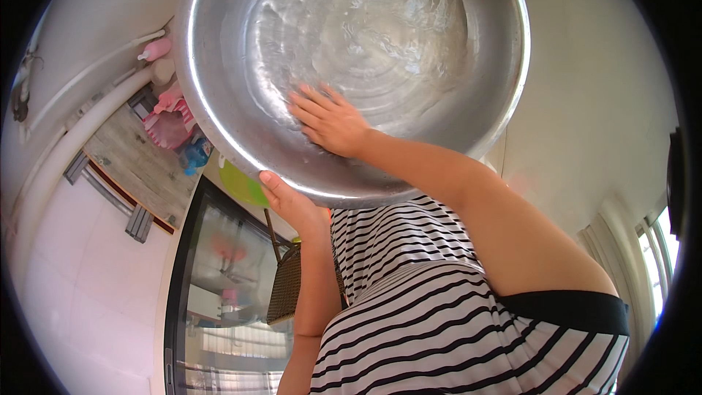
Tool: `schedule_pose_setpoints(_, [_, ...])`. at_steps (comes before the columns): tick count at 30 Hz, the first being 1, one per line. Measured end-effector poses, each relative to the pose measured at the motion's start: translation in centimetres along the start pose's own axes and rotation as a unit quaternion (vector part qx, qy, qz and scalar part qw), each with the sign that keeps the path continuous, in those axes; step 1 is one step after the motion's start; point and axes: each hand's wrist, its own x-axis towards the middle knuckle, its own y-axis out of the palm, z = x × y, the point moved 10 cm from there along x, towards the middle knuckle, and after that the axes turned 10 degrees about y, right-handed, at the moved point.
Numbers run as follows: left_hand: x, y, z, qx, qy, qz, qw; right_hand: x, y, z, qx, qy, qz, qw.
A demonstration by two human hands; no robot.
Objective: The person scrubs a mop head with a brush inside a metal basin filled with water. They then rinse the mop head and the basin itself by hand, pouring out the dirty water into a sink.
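A large round metal basin (496,55) fills the upper middle of the view, tilted so its inside shows. Rippling clear water (362,38) lies over its bottom. My left hand (290,203) grips the near-left rim, thumb over the edge; its other fingers are mostly hidden beneath the basin. Inside, my right hand (332,120) is palm down with its fingers apart, at the lower-left part of the basin where wall and bottom meet. Its fingertips are blurred and look wet, and it holds nothing.
On the left, a wood-look shelf (142,159) bears a pink bag (169,126) and a blue bottle (196,154). Near the white pipes (82,112) is a pink bottle (156,50). A green tub (241,182), woven chair (285,288) and dark-framed glass door (236,285) show below.
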Motion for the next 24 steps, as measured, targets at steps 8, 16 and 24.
schedule_pose_setpoints(8, [-0.6, -1.6, 1.4, 0.025, -0.007, -0.025, 0.999, -5.6, -7.0, -22.7, -0.082, 0.323, -0.074, 0.940])
schedule_pose_setpoints(16, [-2.1, -0.9, 1.7, 0.007, -0.028, -0.027, 0.999, 10.2, -10.9, -27.9, -0.314, 0.298, -0.378, 0.818])
schedule_pose_setpoints(24, [-3.9, 0.4, -0.3, 0.004, -0.049, -0.070, 0.996, 18.7, -7.5, -7.5, -0.044, 0.300, -0.261, 0.917])
